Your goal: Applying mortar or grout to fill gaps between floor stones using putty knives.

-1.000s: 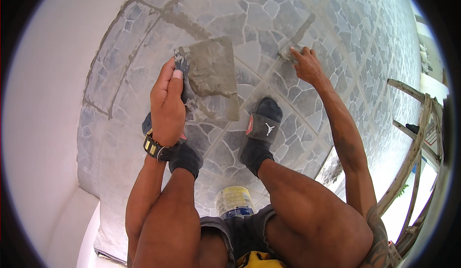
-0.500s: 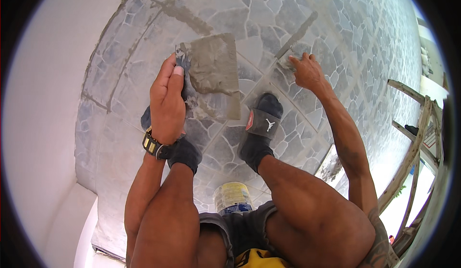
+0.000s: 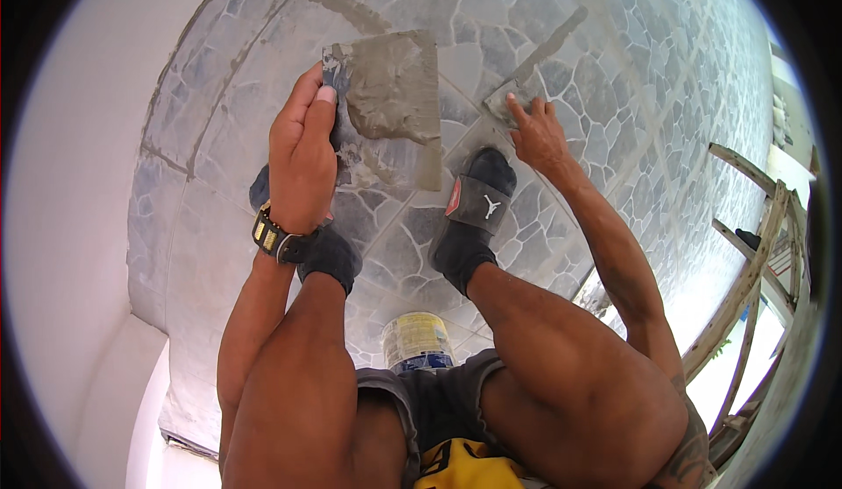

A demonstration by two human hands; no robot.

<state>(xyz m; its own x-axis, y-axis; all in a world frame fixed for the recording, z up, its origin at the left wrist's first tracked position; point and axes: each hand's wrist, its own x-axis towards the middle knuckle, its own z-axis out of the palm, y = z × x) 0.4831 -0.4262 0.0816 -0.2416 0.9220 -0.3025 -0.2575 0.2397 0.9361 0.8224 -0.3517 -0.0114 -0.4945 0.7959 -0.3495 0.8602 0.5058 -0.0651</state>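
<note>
My left hand (image 3: 303, 160) grips the left edge of a flat square board (image 3: 427, 164), thumb on top, above my left foot. Wet grey grout (image 3: 386, 94) is smeared over most of the board. Ahead of my right foot, my right hand (image 3: 544, 138) is closed on a small flat spreader (image 3: 502, 101), index finger pressed along it. The spreader lies against the tiled floor (image 3: 491, 15) at the near end of a fresh grout strip (image 3: 557, 37). My hand covers part of the spreader.
My feet, in dark socks and slides (image 3: 478, 213), stand on the stone-patterned tiles. A yellowish bucket (image 3: 417, 340) is between my legs. A white wall (image 3: 70, 208) rises at the left, and a wooden frame (image 3: 745, 305) leans at the right. Grouted joints (image 3: 342, 2) run at the far left.
My right hand has drawn the spreader along the joint, nearer and slightly left, and the fresh grout strip is longer. The board in my left hand sits a little higher in the view.
</note>
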